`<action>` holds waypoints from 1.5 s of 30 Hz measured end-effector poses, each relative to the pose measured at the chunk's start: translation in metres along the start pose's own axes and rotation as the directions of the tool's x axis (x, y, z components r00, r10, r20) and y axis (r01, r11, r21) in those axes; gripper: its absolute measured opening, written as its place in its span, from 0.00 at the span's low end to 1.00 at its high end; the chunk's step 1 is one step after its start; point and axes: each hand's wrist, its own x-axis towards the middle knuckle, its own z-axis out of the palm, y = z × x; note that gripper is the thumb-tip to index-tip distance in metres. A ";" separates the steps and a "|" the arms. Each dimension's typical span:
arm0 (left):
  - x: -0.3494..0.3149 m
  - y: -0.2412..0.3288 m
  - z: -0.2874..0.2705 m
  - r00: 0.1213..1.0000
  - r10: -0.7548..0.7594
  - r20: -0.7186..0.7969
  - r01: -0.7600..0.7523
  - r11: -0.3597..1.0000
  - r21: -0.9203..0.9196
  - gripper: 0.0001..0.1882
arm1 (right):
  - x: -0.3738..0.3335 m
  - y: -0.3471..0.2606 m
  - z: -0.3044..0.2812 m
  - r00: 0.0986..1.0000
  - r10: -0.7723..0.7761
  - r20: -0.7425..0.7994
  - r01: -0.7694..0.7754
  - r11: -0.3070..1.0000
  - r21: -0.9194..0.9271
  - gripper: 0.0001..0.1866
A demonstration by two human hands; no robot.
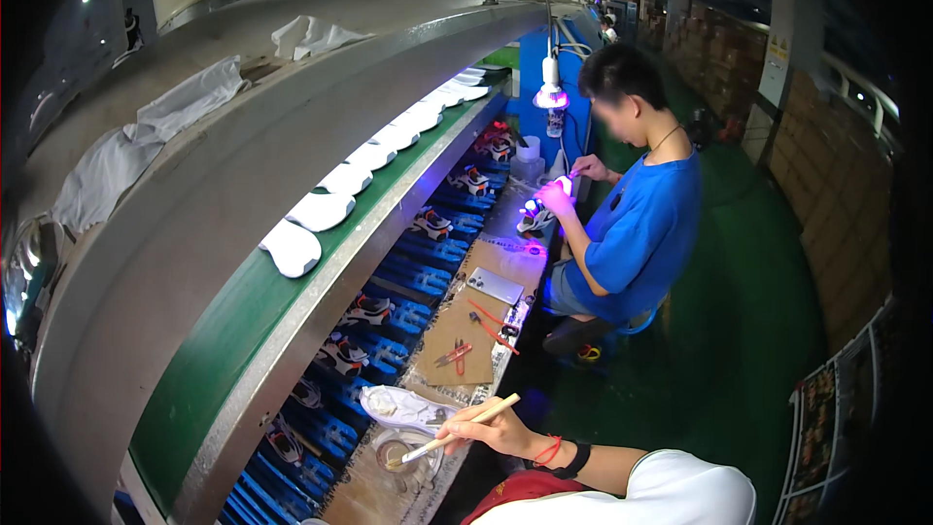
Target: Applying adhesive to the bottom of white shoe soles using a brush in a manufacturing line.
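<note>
Pinching a pale-handled brush (491, 411) in the right hand (499, 430) at 6 o'clock; pointing its bristles toward 8 o'clock over the surface (355, 498), near a white shoe-shaped piece (400, 406); being unable to tell the left hand's state.

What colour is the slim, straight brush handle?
The brush handle is pale tan, clearest in the head view.

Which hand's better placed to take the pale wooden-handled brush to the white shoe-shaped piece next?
Right, probably. The right hand holds the pale wooden-handled brush, bristles down and pointing left, close to the white shoe-shaped piece. The left hand is out of view.
</note>
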 end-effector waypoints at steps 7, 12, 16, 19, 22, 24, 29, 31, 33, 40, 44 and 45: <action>-0.054 -0.011 -0.057 0.938 -0.337 0.076 0.333 0.941 0.064 0.25 | 0.004 0.011 0.004 0.997 0.006 0.078 -0.004 1.000 -0.026 0.11; -0.088 -0.001 -0.090 0.823 -0.555 0.116 0.545 0.831 0.110 0.25 | 0.012 0.016 0.006 0.993 0.036 0.112 -0.032 0.999 -0.039 0.11; -0.097 0.070 -0.091 0.800 -0.525 0.291 0.472 0.849 0.236 0.23 | 0.008 0.013 0.000 0.994 0.048 0.097 -0.040 0.996 -0.077 0.11; -0.096 0.131 -0.095 0.756 -0.475 0.450 0.434 0.879 0.199 0.23 | 0.003 0.008 0.001 0.995 0.022 0.094 -0.015 0.997 -0.081 0.11; -0.038 0.266 -0.020 0.748 -0.463 0.476 0.548 0.835 -0.049 0.24 | -0.004 0.008 0.013 0.995 0.002 0.098 0.006 0.997 -0.081 0.11; -0.020 0.295 0.006 0.818 -0.410 0.405 0.537 0.796 -0.280 0.26 | 0.011 0.020 0.015 0.992 0.063 0.112 -0.062 0.998 -0.014 0.11; -0.100 0.267 0.019 0.901 -0.312 0.301 0.426 0.767 -0.481 0.28 | 0.004 -0.003 0.025 0.998 0.013 0.061 -0.001 0.981 -0.193 0.10; -0.087 0.313 0.043 0.941 -0.249 0.229 0.329 0.830 -0.450 0.26 | 0.008 -0.009 0.033 0.993 -0.002 0.120 0.022 0.987 -0.162 0.08; -0.077 0.318 0.055 0.985 -0.084 0.148 0.141 0.888 -0.437 0.26 | 0.013 -0.011 0.043 0.977 -0.038 0.212 0.084 0.973 -0.213 0.08; -0.072 0.358 0.069 0.998 0.006 0.056 0.013 0.942 -0.335 0.25 | 0.025 0.007 0.049 0.928 -0.105 0.357 0.270 0.851 -0.451 0.06; -0.075 0.359 0.066 0.998 0.020 0.052 -0.005 0.963 -0.271 0.24 | 0.026 0.003 0.054 0.911 -0.018 0.411 0.248 0.821 -0.514 0.08; -0.075 0.359 0.065 0.998 0.035 0.051 -0.022 0.971 -0.238 0.23 | 0.027 0.003 0.052 0.916 -0.032 0.400 0.243 0.839 -0.487 0.07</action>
